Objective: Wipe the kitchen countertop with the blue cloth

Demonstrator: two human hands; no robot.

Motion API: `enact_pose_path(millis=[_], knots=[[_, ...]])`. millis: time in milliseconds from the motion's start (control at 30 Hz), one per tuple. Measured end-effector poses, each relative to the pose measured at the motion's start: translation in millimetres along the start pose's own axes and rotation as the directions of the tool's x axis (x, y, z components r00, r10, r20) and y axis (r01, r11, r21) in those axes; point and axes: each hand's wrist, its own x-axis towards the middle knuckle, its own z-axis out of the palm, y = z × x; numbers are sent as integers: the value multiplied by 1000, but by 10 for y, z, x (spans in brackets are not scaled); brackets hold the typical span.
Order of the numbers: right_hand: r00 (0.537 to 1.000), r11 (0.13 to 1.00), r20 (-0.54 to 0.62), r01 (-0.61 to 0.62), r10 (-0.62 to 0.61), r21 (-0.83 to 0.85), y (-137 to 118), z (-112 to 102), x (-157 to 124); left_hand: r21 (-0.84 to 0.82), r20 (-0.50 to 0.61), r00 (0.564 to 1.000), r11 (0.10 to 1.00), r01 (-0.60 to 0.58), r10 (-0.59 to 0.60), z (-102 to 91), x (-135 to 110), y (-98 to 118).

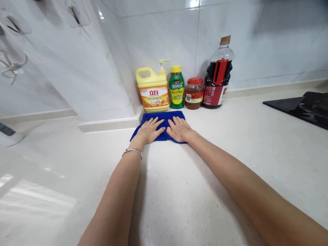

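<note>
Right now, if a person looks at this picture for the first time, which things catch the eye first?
The left hand and the right hand lie flat, side by side, on a bright blue cloth spread on the pale countertop near the wall corner. Just behind the cloth, against the tiles, four containers stand in a row: a yellow pump jug, a green bottle, a red-lidded jar and a tall dark bottle. A silver bracelet circles the left wrist.

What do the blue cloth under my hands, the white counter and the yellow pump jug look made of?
The blue cloth looks like microfibre or terry: matte, slightly fuzzy, flattened under the left hand and right hand. The white counter seems polished stone or composite: fine speckles, glossy reflections. The yellow pump jug looks like opaque plastic: smooth, with moulded handle.
</note>
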Motion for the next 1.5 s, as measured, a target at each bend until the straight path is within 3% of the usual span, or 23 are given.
enact_pose_path(millis=[200, 333, 533, 933, 1133, 1233, 1300, 1400, 1500], knots=[[1000, 1000, -24, 7, -7, 0, 49, 34, 134, 1, -20, 1000, 1000, 5, -5, 35, 106, -40], [1000, 1000, -23, 9, -10, -20, 30, -4, 29, -2, -1, 998, 998, 61, -61, 25, -21, 38], [999, 999, -21, 26, -27, -32, -4, 22, -369, 17, -2, 995, 994, 104, -104, -35, -508, 257], [998, 999, -48, 33, -33, 15, -207, 3, -1641, -7, 10, 995, 995, 95, -95, -124, -1599, 810], [997, 997, -59, 51, -48, 50, -246, 28, -2120, 4, -52, 997, 998, 61, -61, -129, -2137, 981], [996, 997, -63, 63, -60, 42, -253, 39, -2263, -35, -125, 991, 999, 32, -36, -125, -2311, 1019], [996, 997, -59, 72, -69, 35, -252, 47, -2319, -57, -137, 986, 995, 83, -90, -125, -2374, 1057], [996, 996, -57, 77, -75, 32, -247, 60, -2368, -41, -74, 977, 980, 196, -198, -134, -2420, 1140], [995, 996, -64, 80, -77, 32, -244, 67, -2412, -9, -20, 973, 973, 230, -230, -144, -2457, 1216]])
